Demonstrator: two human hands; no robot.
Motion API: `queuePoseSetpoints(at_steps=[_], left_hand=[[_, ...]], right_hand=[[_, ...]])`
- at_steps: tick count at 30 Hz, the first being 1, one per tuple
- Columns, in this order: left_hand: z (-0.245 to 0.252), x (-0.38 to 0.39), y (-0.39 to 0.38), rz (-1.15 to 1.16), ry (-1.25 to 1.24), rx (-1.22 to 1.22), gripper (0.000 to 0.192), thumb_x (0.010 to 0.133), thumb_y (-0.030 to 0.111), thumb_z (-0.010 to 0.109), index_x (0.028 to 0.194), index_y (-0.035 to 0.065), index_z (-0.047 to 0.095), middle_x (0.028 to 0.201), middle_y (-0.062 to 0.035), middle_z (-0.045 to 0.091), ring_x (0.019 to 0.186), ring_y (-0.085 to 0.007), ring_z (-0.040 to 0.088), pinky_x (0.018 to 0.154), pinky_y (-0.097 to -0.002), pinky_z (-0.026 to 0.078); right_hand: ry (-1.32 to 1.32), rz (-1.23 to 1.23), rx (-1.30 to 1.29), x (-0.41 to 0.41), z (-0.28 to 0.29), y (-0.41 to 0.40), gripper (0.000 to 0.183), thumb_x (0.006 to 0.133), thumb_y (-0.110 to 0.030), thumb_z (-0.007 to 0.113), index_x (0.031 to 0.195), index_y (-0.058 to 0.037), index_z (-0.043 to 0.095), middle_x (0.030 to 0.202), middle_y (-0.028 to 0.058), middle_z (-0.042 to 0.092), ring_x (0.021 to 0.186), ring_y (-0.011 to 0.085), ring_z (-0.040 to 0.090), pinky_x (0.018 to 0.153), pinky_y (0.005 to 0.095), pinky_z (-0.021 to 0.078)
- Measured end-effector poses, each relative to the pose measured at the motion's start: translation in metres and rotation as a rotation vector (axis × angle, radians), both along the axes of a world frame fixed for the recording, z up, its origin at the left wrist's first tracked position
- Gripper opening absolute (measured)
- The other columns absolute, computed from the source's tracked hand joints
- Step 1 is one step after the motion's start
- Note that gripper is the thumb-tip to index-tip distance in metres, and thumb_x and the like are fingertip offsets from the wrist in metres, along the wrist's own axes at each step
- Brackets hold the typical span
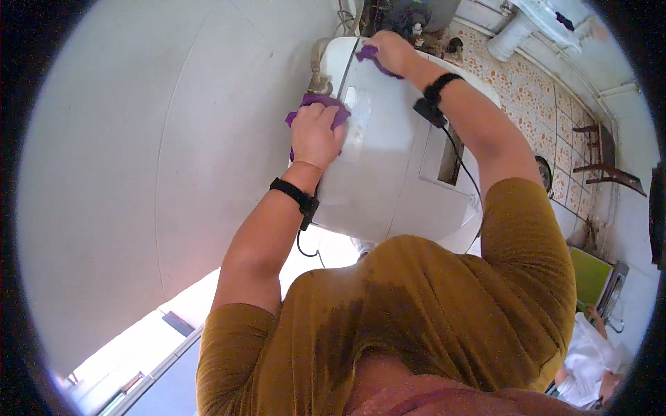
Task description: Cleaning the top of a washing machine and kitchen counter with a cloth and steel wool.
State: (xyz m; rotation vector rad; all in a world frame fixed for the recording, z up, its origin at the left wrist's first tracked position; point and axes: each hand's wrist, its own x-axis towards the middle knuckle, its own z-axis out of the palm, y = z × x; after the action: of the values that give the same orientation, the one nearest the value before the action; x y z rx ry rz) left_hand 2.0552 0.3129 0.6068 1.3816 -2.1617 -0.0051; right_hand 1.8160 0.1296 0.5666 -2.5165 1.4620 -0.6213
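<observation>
In front of me stands a white appliance, seemingly a washing machine, with a dark seam near its back edge and a recessed slot on the right. My left hand presses a purple cloth at the appliance's left edge, beside a pipe or hose fitting. At the far end of the top, my right hand holds another piece of purple cloth; whether the two pieces are joined cannot be seen. Black straps with small boxes sit on both wrists.
A pale wall runs along the left. Beyond the appliance are small bottles and pipes. A white pedestal sink stands at the upper right, above patterned floor tiles. A wooden chair is at the right; another person is at the lower right.
</observation>
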Motion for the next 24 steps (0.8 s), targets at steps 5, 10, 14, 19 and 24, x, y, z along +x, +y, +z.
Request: queuePoseSetpoints(at_steps=[5,10,14,19,24], left_hand=[[0.005,-0.007,0.0,-0.01,0.009,0.027,0.024,0.071,0.016,0.071,0.094,0.0081,0.07,0.089,-0.0099,0.062,0.09,-0.0326,0.058,0.074,-0.0462,0.049],[0.002,-0.002,-0.003,-0.007,-0.019,0.022,0.026,0.072,0.017,0.072,0.096,0.008,0.07,0.09,-0.0103,0.062,0.092,-0.0331,0.058,0.075,-0.0461,0.048],[-0.001,0.009,0.001,0.018,-0.012,0.032,0.026,0.072,0.017,0.072,0.096,0.008,0.07,0.09,-0.0103,0.062,0.092,-0.033,0.058,0.076,-0.0461,0.048],[0.004,-0.015,-0.005,-0.035,0.002,0.023,0.025,0.071,0.017,0.071,0.095,0.0084,0.071,0.087,-0.0099,0.061,0.09,-0.0329,0.059,0.075,-0.0454,0.048],[-0.005,0.009,0.0,0.019,-0.012,0.014,0.025,0.071,0.017,0.071,0.094,0.0091,0.071,0.089,-0.0093,0.062,0.09,-0.0322,0.058,0.075,-0.045,0.048]], right_hand=[[-0.065,0.159,-0.21,-0.018,-0.005,-0.013,0.029,0.08,-0.003,0.059,0.105,-0.0063,0.073,0.097,0.018,0.067,0.096,0.0386,0.063,0.087,0.0448,0.0505],[-0.021,-0.004,-0.097,0.0,-0.007,-0.012,0.028,0.081,-0.003,0.059,0.105,-0.0065,0.072,0.104,0.0179,0.069,0.102,0.0353,0.062,0.093,0.0431,0.0491],[-0.128,0.302,-0.043,0.018,0.007,0.042,0.028,0.082,-0.006,0.059,0.107,-0.0087,0.072,0.105,0.0181,0.068,0.102,0.0357,0.062,0.093,0.0434,0.0486],[0.001,-0.093,-0.12,-0.005,0.011,-0.001,0.028,0.081,-0.01,0.057,0.103,-0.0106,0.074,0.093,0.0206,0.068,0.093,0.0403,0.064,0.087,0.0496,0.0506],[-0.034,0.078,-0.085,0.047,0.001,0.051,0.024,0.08,-0.011,0.057,0.098,-0.009,0.073,0.093,0.0207,0.068,0.091,0.0411,0.064,0.085,0.051,0.0503]])
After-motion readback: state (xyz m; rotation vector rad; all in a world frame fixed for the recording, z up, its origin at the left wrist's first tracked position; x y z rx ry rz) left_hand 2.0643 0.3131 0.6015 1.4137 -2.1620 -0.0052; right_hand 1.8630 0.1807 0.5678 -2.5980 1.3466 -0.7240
